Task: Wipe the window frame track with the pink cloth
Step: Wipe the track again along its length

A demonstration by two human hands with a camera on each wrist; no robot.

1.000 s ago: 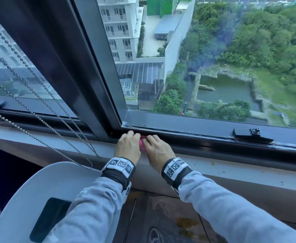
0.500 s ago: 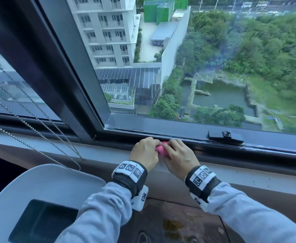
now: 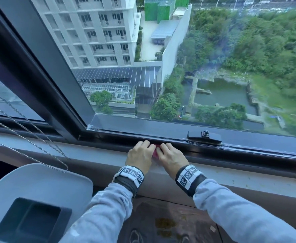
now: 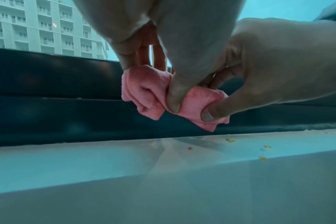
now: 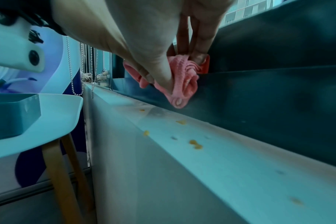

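A bunched pink cloth (image 5: 184,78) is pinched by the right hand (image 5: 144,37) against the dark window frame track (image 5: 259,94); yellow crumbs (image 5: 195,144) are scattered on the near sill (image 5: 240,174).

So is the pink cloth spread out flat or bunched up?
Bunched up. The pink cloth is a wad of folds, pinched by the left hand and right hand.
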